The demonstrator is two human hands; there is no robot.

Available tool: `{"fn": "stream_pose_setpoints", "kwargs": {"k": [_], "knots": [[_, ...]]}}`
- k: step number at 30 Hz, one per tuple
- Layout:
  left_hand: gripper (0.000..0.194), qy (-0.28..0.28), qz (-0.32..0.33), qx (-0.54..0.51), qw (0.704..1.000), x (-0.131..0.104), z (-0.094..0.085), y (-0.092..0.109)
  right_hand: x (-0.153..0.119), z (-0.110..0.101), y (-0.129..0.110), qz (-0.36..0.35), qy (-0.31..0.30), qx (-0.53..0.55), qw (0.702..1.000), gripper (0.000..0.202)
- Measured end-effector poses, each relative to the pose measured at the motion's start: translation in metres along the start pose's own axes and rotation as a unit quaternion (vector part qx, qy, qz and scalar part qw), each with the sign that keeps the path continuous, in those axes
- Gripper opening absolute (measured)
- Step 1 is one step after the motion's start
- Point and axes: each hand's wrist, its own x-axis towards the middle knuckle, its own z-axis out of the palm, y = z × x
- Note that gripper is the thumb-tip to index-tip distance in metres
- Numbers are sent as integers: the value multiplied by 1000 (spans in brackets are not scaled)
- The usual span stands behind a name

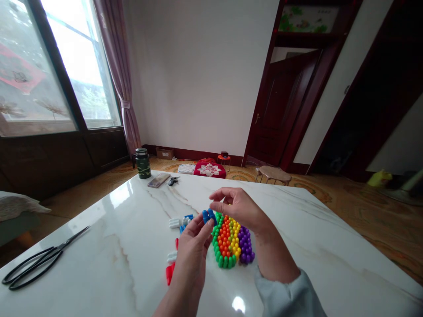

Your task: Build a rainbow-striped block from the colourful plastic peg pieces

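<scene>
Between the thumb and fingers of my left hand (pixel 194 240) is a small cluster of blue plastic pieces (pixel 208 215) with rounded ends. My right hand (pixel 236 207) hovers just above and right of it, fingers curled with a gap between thumb and index finger; I see nothing in it. Below that hand lies a patch of rounded beads in bands of green, orange, yellow and purple (pixel 226 242). Left of my left hand are loose white pieces (pixel 175 223), a few blue ones and red pieces (pixel 169 273), partly hidden by the hand.
Black-handled scissors (pixel 46 259) lie at the left of the white marbled table (pixel 99 281). Toward the far left edge are a dark green flask (pixel 142 163), a phone (pixel 159 180) and keys (pixel 173 180). Beyond the table stand a stool (pixel 273 174) and a red cushion (pixel 209 169).
</scene>
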Motion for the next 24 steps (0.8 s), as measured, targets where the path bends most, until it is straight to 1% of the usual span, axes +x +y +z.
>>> {"fn": "stream_pose_setpoints", "kwargs": {"k": [1,3,5,9,11,12,14,16,17,18,20,22,23,24], "knots": [[50,-9,6,2,1000,0,0,0,-5,0,-9,0,-13,-35,999,25],[50,-25,18,12,999,-1,1,1,-13,-1,-19,1,-31,-81,996,18],[48,-38,28,28,998,-2,1,1,-17,-3,-22,-5,-43,-94,995,12],[49,-69,35,57,995,-3,1,2,-20,-8,-26,-21,-40,-143,989,8],[51,-67,37,65,995,-4,2,0,-20,-9,-29,-15,-21,-171,985,6],[52,-58,39,72,995,-5,3,-2,-20,-10,-29,-8,2,-182,983,6],[53,-34,38,97,994,-7,5,-6,-20,-16,-26,7,77,-196,977,5],[49,-20,31,124,992,-10,8,-11,-21,-26,-13,18,176,-208,962,7],[47,-20,28,130,991,-11,9,-13,-21,-32,-3,20,225,-213,951,8],[44,-22,26,132,991,-12,10,-15,-22,-39,10,22,270,-219,938,9],[42,-23,34,118,992,-12,12,-16,-25,-53,43,35,335,-235,912,10],[42,-18,46,94,994,-10,12,-16,-29,-63,80,63,365,-250,894,9],[42,-12,49,83,995,-8,11,-16,-31,-65,100,80,368,-263,888,9],[42,-6,49,73,996,-6,11,-15,-33,-66,118,101,359,-279,885,9]]}}
